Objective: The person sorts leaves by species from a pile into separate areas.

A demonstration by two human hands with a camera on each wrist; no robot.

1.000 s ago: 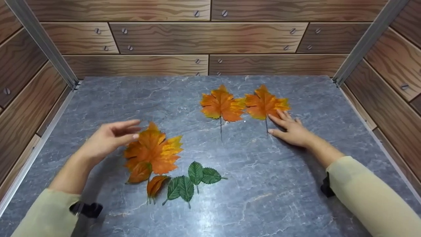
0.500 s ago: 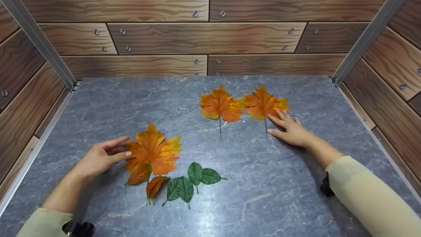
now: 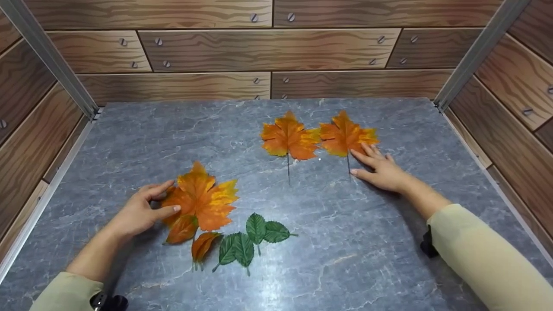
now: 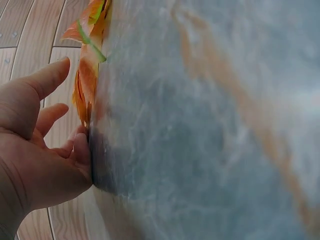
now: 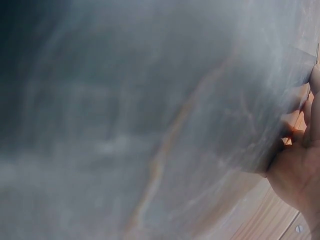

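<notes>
In the head view, my left hand (image 3: 137, 214) is at the left edge of a large orange-yellow maple leaf (image 3: 209, 201), its thumb over the leaf's margin. In the left wrist view, that thumb stands apart from the leaf (image 4: 87, 85), and the other fingers are loosely bent beside its edge. My right hand (image 3: 384, 172) lies with spread fingers on the lower right of another maple leaf (image 3: 341, 134), its thumb by the stem. A similar maple leaf (image 3: 287, 138) lies just left of that one. The right wrist view shows only part of the right hand (image 5: 300, 167).
Two smaller orange leaf pieces (image 3: 182, 230) lie below the left maple leaf, one apparently a small stack. Several green leaves (image 3: 244, 249) lie beside them, near the middle. The grey marbled table (image 3: 367, 259) is bounded by wood-patterned walls (image 3: 207, 52) at the back and sides.
My left hand drew back and down from over the left maple leaf, then moved in again at its left edge. The right hand kept still on its leaf.
</notes>
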